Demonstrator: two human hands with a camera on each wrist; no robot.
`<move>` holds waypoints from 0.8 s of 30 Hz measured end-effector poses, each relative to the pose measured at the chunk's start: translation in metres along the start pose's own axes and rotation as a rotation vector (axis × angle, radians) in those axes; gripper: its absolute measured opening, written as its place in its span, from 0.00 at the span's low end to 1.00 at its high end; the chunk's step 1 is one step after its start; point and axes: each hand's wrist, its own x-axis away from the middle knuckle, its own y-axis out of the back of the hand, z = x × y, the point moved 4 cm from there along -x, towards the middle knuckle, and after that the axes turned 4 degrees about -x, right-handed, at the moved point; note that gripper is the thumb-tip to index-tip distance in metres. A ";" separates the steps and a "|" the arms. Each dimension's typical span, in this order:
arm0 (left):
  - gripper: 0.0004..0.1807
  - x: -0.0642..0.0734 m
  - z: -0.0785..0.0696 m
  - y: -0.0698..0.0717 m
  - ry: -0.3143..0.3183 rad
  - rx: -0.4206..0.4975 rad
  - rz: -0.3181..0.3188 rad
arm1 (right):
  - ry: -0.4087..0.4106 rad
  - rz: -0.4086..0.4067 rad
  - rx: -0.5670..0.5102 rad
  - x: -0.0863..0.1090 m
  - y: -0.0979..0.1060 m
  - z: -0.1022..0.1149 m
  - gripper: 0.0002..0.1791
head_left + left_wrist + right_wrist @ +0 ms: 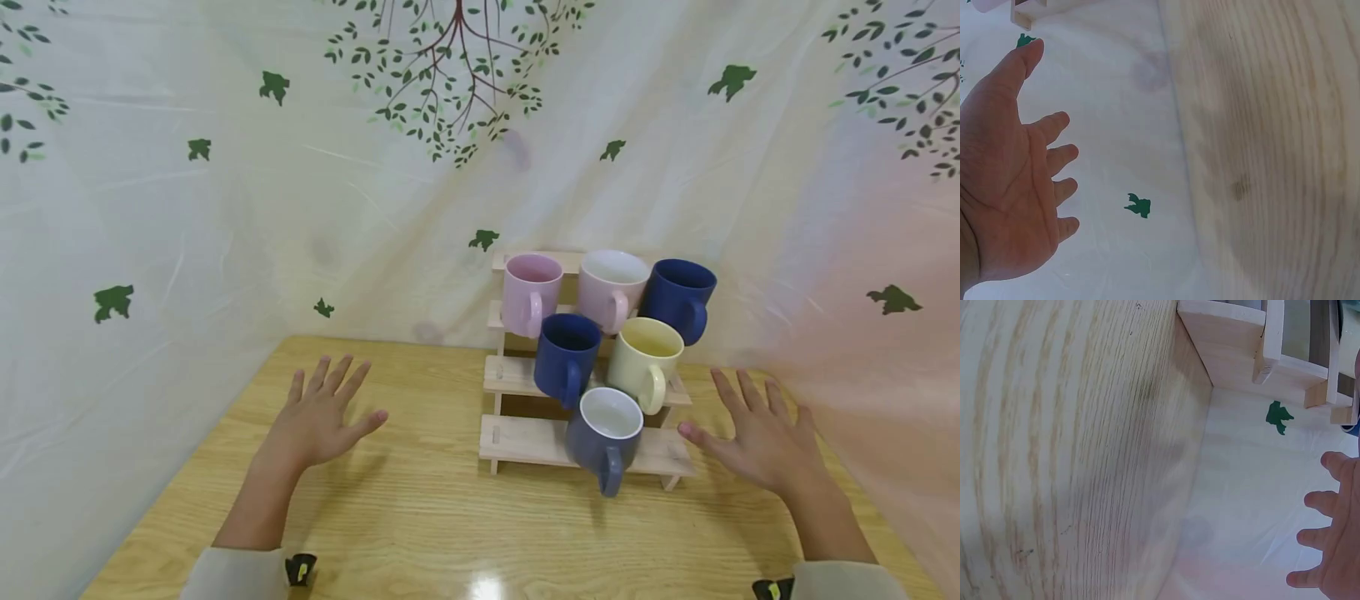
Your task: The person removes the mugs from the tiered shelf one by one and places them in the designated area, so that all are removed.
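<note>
My left hand (318, 425) is held over the left part of the table, fingers spread and nothing in it. On the other side my right hand (768, 442) is spread too, its thumb close to the right end of a wooden tiered rack (525, 440). Mugs fill the rack. Up top are a pink mug (521, 300), a pale pink mug with a white inside (600, 292) and a dark blue mug (670, 296). Another dark blue mug (555, 367) and a cream mug (633, 371) stand in the middle. A grey-blue mug (592, 442) sits on the lowest step.
The wood-grain table (420, 517) runs back to a white cloth (375, 208) printed with leaves and branches. More cloth (900, 400) hangs along the right side, near my right hand. The rack stands right of the table's middle.
</note>
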 end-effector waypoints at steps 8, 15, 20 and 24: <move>0.47 -0.011 -0.006 0.001 -0.030 0.001 -0.014 | 0.076 -0.068 -0.036 -0.002 0.003 0.001 0.56; 0.42 -0.027 -0.019 0.006 -0.099 0.008 -0.066 | 0.172 -0.098 -0.228 -0.009 0.003 0.005 0.48; 0.38 -0.039 -0.033 0.009 -0.142 0.014 -0.110 | 0.194 -0.142 -0.328 -0.012 -0.002 0.009 0.40; 0.36 -0.047 -0.045 0.012 -0.180 -0.005 -0.128 | 0.158 -0.141 -0.374 -0.014 -0.005 0.012 0.36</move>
